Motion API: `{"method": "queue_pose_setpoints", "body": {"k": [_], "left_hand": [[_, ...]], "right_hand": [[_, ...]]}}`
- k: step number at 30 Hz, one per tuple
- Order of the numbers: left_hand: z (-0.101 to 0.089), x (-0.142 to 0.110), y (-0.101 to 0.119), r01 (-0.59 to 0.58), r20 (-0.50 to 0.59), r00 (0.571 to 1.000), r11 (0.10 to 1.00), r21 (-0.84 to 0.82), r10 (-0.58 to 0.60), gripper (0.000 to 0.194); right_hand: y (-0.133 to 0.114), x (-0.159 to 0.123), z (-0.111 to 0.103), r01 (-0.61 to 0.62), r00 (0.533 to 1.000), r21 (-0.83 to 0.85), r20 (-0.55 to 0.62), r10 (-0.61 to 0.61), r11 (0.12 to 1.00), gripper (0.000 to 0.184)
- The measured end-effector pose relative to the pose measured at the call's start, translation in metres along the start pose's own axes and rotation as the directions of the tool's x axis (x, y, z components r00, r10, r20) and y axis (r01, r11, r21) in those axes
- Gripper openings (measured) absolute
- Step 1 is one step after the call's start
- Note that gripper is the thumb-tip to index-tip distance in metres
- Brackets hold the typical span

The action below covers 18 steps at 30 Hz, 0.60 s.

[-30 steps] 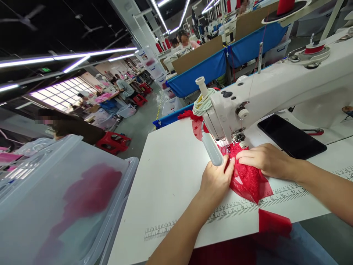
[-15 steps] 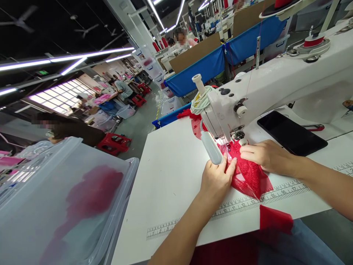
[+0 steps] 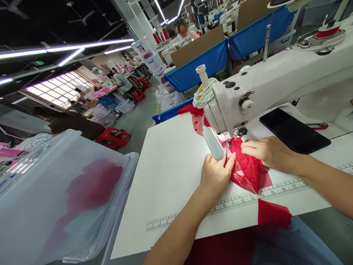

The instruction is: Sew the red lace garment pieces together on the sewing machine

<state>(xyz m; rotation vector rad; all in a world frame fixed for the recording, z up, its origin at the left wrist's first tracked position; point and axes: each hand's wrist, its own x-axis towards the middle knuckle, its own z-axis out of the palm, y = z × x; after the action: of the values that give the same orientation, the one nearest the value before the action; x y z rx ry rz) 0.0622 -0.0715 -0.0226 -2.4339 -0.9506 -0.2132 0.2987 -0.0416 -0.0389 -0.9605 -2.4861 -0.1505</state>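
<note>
Red lace fabric (image 3: 248,167) with a sheer mesh edge lies under the needle and presser foot (image 3: 228,143) of a white sewing machine (image 3: 264,84). My left hand (image 3: 216,171) rests at the fabric's left edge, thumb and forefinger apart and pressing it down just in front of the foot. Its other fingers are partly hidden behind a grey lamp (image 3: 213,143). On the other side, my right hand (image 3: 271,152) pinches the fabric's right edge between thumb and bent fingers. The needle tip is too small to make out.
A black phone (image 3: 295,130) lies right of my right hand. Ruler markings (image 3: 242,200) run along the table's front edge. More red fabric (image 3: 273,213) hangs over my lap. A translucent bin (image 3: 60,198) stands at the left. Other people sit farther back.
The camera view has shifted slightly. Both hands keep about the same places on the red lace fabric, and the fabric's front tip is slightly nearer the machine.
</note>
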Motion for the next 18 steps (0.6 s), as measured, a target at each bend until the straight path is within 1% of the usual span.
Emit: {"method": "queue_pose_setpoints", "body": {"k": [3, 7, 9, 11, 14, 18], "left_hand": [[0.001, 0.000, -0.002, 0.002, -0.002, 1.000, 1.000, -0.022, -0.002, 0.038], [0.001, 0.001, -0.004, -0.011, -0.077, 0.997, 0.997, -0.073, 0.006, 0.035], [0.001, 0.003, -0.004, -0.037, -0.125, 0.992, 0.995, -0.096, 0.025, 0.032], [0.000, 0.005, -0.003, -0.068, -0.141, 0.989, 0.990, -0.122, 0.050, 0.027], [-0.001, 0.006, -0.002, -0.070, -0.100, 0.994, 0.983, -0.169, 0.054, 0.022], [0.000, 0.004, -0.001, -0.047, -0.048, 0.998, 0.981, -0.187, 0.039, 0.026]], "right_hand": [[-0.001, 0.000, -0.002, -0.018, 1.000, -0.018, 0.014, 0.018, 1.000, 0.037], [-0.006, 0.003, -0.013, -0.055, 0.995, 0.021, 0.090, 0.053, 0.998, 0.037], [-0.007, 0.005, -0.016, -0.034, 0.996, 0.039, 0.086, 0.031, 0.999, 0.039], [-0.008, 0.005, -0.016, 0.007, 0.998, 0.055, 0.061, -0.010, 0.998, 0.037], [-0.007, 0.005, -0.014, 0.028, 0.999, 0.059, 0.030, -0.030, 0.998, 0.031], [-0.007, 0.004, -0.013, 0.003, 1.000, 0.043, 0.013, -0.003, 0.999, 0.029]]}}
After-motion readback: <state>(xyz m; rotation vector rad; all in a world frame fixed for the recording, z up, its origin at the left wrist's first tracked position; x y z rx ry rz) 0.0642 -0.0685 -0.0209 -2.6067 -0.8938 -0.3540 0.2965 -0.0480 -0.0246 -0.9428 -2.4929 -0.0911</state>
